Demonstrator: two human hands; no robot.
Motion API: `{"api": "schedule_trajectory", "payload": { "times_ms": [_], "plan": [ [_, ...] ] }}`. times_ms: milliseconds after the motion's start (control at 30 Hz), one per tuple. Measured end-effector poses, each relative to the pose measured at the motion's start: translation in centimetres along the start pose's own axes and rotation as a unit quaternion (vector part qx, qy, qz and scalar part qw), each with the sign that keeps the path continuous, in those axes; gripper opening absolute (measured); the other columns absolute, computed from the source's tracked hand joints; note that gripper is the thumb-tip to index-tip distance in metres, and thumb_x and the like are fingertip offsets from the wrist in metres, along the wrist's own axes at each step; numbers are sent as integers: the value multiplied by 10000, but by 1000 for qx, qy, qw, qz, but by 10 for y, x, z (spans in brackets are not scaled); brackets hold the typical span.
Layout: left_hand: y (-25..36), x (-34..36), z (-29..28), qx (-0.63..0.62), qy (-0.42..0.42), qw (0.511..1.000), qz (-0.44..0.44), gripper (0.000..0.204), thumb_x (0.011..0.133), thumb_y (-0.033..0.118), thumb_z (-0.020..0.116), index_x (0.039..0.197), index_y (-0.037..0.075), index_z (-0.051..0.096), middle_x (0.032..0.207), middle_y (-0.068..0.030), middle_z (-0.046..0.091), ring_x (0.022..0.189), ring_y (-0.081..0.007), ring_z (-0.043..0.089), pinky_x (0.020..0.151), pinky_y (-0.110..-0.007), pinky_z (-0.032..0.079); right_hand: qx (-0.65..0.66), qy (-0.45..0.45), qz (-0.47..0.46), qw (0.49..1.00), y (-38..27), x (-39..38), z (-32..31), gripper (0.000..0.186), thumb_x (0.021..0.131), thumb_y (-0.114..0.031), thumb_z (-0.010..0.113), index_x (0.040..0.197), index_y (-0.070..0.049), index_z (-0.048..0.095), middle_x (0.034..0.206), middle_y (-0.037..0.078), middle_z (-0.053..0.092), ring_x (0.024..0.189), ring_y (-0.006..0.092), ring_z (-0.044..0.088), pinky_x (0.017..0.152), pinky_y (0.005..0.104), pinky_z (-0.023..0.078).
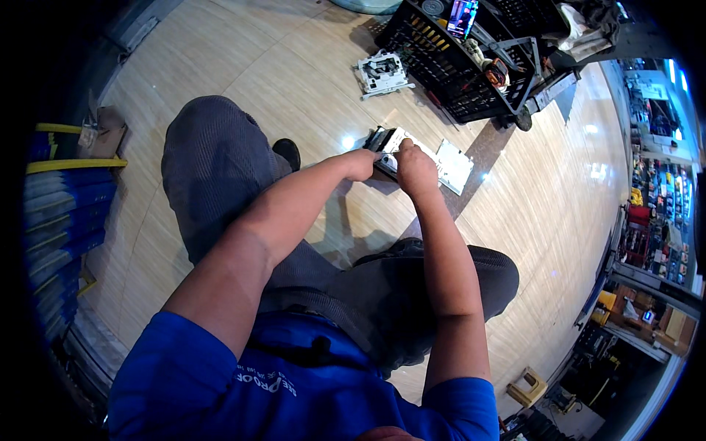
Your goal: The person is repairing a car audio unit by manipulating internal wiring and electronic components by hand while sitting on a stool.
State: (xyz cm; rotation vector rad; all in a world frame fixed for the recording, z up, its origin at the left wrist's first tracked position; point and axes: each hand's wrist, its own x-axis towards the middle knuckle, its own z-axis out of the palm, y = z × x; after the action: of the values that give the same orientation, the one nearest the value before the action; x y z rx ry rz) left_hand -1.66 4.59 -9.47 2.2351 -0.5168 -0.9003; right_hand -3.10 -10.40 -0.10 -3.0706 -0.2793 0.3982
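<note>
Location: white electronic unit on the wooden floor, directly ahead of the knees, beside a flat white panel lying just to its right.

Hand state: left hand closed into a fist against the near left end of the unit; right hand curled over the top of the unit, fingers wrapped down on the casing. Both clamped on the same piece.

Handling, as judged: rigid plastic-and-metal housing, light to moderate in weight, liftable with one hand. Stiff, not slippery. Probably fragile at exposed internals and thin plastic tabs; hard to confirm, since the hands cover most of it. Best hold: along the long outer edges of the casing, one hand per end, away from open mechanism and any loose panel.

Count:
- White unit in the hands: one.
- Flat white panel beside it: one.
- Second opened white mechanism farther out on the floor: one.
- Black slotted crate filled with mixed parts: one.
- Hands at work: two.
</note>
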Motion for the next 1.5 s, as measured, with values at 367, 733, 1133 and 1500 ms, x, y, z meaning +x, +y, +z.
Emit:
{"api": "schedule_trajectory", "payload": {
  "times_ms": [367,733,1133,1500],
  "plan": [
    [0,1,2,-31,-18,999,-31,597,855,-4,434,1435,134,430,1169,-217,632,1032,-375,627,845,-422,505,16,-18,35,999,-7,1,-4,260,934,-262,531,974,-5,532,888,231,691,832,378,693,716,462,557],
    [-5,5,6,-10,-15,1000,-16,622,839,-23,441,1443,124,416,1160,-218,634,1021,-374,630,835,-427,505,26,0,8,1000,-3,-2,-2,175,906,-142,501,1006,1,509,966,239,664,864,379,685,735,455,560],
    [-13,14,15,-3,-6,1000,12,612,847,-7,450,1445,115,405,1073,-217,660,916,-376,649,760,-443,515,8,-13,25,1000,-7,1,-4,198,927,-197,500,972,-7,531,892,226,689,832,373,692,713,457,557],
    [-21,19,18,7,4,999,38,684,778,-18,471,1450,79,393,1106,-225,654,961,-382,643,794,-434,522,29,-36,44,998,-13,0,-12,203,925,-195,515,996,-5,518,918,237,680,855,380,687,731,463,554]
  ]
}}
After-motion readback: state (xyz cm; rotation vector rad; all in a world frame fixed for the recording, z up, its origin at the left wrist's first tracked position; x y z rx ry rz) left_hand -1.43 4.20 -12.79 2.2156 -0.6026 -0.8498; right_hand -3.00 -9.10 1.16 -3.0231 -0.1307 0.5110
